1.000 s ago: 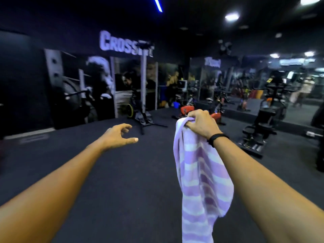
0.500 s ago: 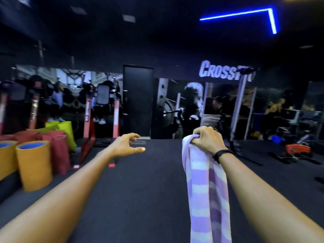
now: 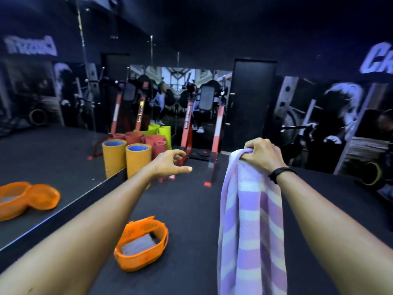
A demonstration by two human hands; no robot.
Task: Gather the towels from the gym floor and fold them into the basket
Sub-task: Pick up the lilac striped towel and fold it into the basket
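Dark gym floor (image 3: pixel 191 199), mirror wall left. We carry striped towel (image 3: pixel 251 220), right hand (image 3: pixel 260 153) bunching its top; left hand (image 3: pixel 170 165) spread, empty. Orange basket (image 3: pixel 141 243) near left. Next, we judge: fold, lower in.

A gym is shown: dark rubber floor (image 3: pixel 191 199), a mirror wall (image 3: pixel 53 145), red racks (image 3: pixel 217 133), rolled mats (image 3: pixel 138 160) stood on end, and weightlifting murals (image 3: pixel 331 116). What may be part of a "CrossFit" sign (image 3: pixel 378 60) is cut off at right.
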